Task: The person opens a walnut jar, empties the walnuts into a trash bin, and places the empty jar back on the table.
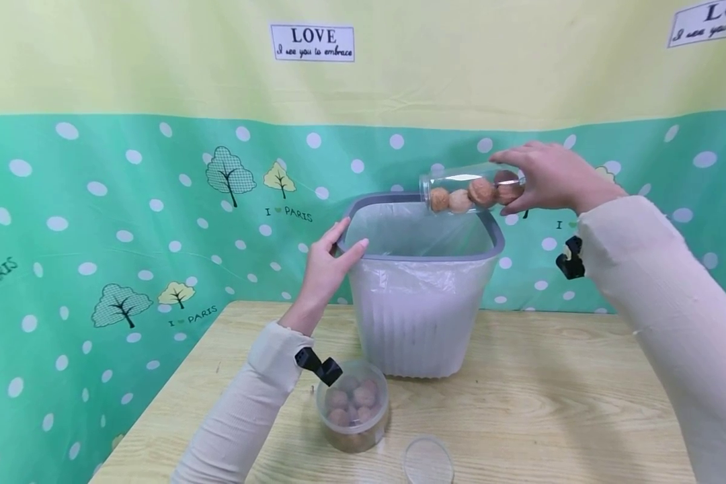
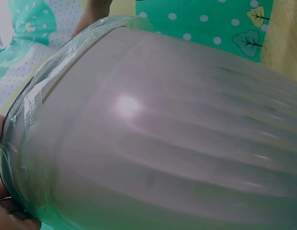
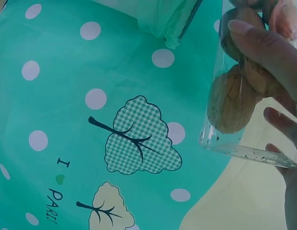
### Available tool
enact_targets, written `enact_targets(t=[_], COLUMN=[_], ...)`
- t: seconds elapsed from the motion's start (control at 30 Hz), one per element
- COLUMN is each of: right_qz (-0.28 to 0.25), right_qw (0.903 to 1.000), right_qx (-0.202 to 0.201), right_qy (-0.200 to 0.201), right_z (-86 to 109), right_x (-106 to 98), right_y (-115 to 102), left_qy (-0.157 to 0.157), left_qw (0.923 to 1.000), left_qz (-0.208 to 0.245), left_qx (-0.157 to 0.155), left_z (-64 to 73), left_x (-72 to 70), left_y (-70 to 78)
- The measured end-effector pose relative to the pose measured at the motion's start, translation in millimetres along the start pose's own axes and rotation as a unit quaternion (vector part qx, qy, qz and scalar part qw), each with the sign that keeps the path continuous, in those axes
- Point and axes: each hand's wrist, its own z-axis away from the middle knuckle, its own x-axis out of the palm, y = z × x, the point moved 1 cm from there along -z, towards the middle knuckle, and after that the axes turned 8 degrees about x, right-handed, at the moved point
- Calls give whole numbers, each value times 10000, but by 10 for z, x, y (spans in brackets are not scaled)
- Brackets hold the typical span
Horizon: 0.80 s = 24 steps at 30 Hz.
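My right hand (image 1: 550, 178) grips a clear jar (image 1: 460, 176) by its base end. The jar lies almost level, its mouth pointing left over the bin's opening. Several walnuts (image 1: 481, 191) sit in a row inside it; the right wrist view shows a walnut (image 3: 232, 103) near the jar's bottom. Beneath is a pale ribbed trash bin (image 1: 414, 316) with a grey rim and a thin clear liner (image 1: 423, 228). My left hand (image 1: 323, 269) holds the bin's rim at the left, and in the left wrist view its fingers (image 2: 9, 213) wrap over the liner's edge.
A round clear tub (image 1: 353, 437) with several walnut-like balls in it stands in front of the bin. Beside it lies a clear round lid (image 1: 428, 462). All rest on a wood-grain table (image 1: 538, 403), with a patterned curtain (image 1: 175, 175) behind.
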Motion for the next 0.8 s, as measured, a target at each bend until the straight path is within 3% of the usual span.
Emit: enact_targets(t=[0.37, 0.6, 0.8], right_qz=[-53, -741, -543], right_qw=[9989, 9957, 9965], right_qx=[345, 253, 207], right_qy=[-314, -486, -602], right_z=[18, 55, 56], right_x=[-32, -23, -13], right_y=[49, 52, 58], left_qy=[0, 12, -16], left_qw=[10000, 10000, 10000], left_qz=[-4, -11, -22], left_qx=[-36, 7, 52], left_z=[-1, 2, 7], left_x=[3, 9, 15], left_y=[4, 21, 13])
